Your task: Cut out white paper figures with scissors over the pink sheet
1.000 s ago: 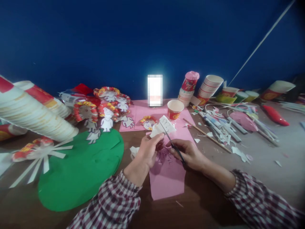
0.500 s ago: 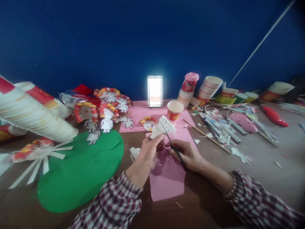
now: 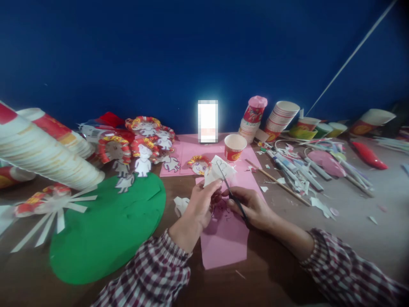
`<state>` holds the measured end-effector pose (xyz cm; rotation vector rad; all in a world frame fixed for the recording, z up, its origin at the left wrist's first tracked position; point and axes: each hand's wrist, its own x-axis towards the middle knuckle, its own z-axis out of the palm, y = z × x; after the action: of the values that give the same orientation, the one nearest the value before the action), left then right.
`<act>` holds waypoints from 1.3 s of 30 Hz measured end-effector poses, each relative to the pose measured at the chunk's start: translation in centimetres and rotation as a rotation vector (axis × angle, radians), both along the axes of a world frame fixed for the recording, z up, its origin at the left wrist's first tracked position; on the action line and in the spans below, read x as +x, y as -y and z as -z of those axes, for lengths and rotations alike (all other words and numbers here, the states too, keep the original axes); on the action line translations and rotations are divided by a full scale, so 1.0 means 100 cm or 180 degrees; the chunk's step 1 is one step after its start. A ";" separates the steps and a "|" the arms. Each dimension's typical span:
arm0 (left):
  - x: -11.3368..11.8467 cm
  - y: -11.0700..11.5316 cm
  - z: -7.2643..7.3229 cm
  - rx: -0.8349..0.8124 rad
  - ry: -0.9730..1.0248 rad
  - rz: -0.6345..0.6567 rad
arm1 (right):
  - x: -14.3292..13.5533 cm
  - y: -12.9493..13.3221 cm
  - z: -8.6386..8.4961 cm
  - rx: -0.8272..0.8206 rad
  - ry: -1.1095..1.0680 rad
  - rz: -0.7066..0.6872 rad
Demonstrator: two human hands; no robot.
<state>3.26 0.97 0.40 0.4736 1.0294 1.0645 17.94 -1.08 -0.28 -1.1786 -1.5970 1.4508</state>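
Above the pink paper sheet (image 3: 223, 251), the left hand (image 3: 203, 202) has a marked-up white paper (image 3: 213, 171) pinched while the right hand (image 3: 252, 205) grips black-handled scissors (image 3: 237, 203), so probably mid-trim, and next snip likely calls for steady paper-turning.

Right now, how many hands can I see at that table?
2: the left hand, holding white paper, and beside it the right hand, holding scissors. Both are nearer than the red cup. Some fingers are hidden, but no other hand shows.
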 end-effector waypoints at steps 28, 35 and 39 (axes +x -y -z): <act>0.001 0.002 -0.004 0.0003 0.0034 0.0045 | 0.000 0.001 -0.004 -0.0004 -0.0001 -0.0027; 0.001 0.003 -0.004 -0.0025 0.0049 0.0063 | -0.001 0.002 -0.004 0.0000 0.0030 0.0013; 0.001 0.003 -0.005 -0.0065 0.0000 -0.0005 | -0.001 0.001 -0.002 0.0008 -0.0014 0.0029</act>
<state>3.39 0.71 0.92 0.4564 1.0399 1.0545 17.80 -1.19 -0.11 -1.1790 -1.5879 1.4444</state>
